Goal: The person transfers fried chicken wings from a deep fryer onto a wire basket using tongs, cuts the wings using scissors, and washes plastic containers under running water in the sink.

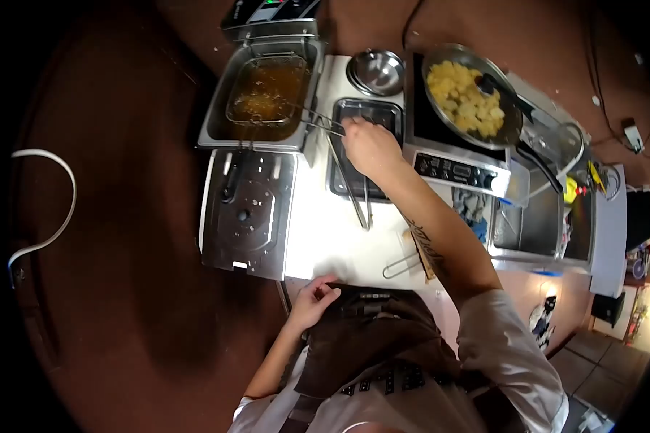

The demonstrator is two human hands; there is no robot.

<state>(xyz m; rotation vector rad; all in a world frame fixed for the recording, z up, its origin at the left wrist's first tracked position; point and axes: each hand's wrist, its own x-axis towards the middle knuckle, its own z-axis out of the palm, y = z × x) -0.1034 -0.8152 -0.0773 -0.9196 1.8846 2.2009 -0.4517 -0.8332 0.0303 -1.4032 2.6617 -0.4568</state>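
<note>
My right hand [372, 148] is closed around slim metal tongs [323, 121], whose two thin arms reach left over the deep fryer [213, 119]. Inside the fryer, a wire basket [229, 101] sits in bubbling amber oil [271, 81], with pale foamy bits near its lower part. Under my right hand lies a dark rectangular tray [343, 173], and a second metal tong-like utensil [357, 202] rests across it. At the counter's front edge, by my dark apron, my left hand [313, 304] holds nothing, its fingers loosely bent and apart.
A frying pan [513, 130] of yellow chunks, with a dark utensil in it, sits on an induction cooker [455, 169]. Stacked metal bowls [379, 72] stand behind the tray. The fryer lid [249, 216] lies front left. A wire-handled item [404, 265] and a sink [531, 224] are to the right.
</note>
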